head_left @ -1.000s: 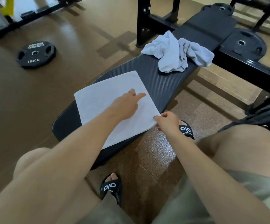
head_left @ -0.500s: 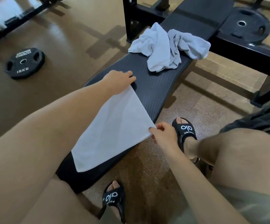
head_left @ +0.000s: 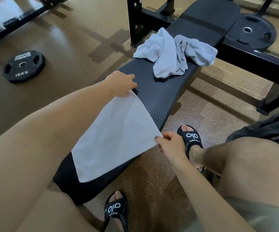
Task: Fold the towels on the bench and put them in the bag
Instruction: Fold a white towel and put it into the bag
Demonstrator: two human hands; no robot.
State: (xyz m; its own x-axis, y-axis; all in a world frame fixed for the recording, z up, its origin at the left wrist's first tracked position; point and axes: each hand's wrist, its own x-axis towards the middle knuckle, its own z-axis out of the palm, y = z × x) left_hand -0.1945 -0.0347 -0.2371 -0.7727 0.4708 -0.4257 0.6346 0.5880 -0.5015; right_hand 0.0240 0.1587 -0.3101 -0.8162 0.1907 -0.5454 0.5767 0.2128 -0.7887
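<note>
Flat towel [head_left: 112, 139] on bench [head_left: 160, 91]. Left hand [head_left: 121, 83] pinches far corner, right hand [head_left: 170, 144] pinches near-right corner. Crumpled towel [head_left: 172, 52] lies farther along bench.

Flat towel [head_left: 115, 136] lies on near end of bench [head_left: 158, 91]; crumpled towels [head_left: 174, 52] sit farther along it. Left hand [head_left: 121, 83] on flat towel's far corner, right hand [head_left: 170, 144] at its right corner. Weight plate [head_left: 23, 66] on floor left of bench; bag [head_left: 269, 126] at right.
</note>
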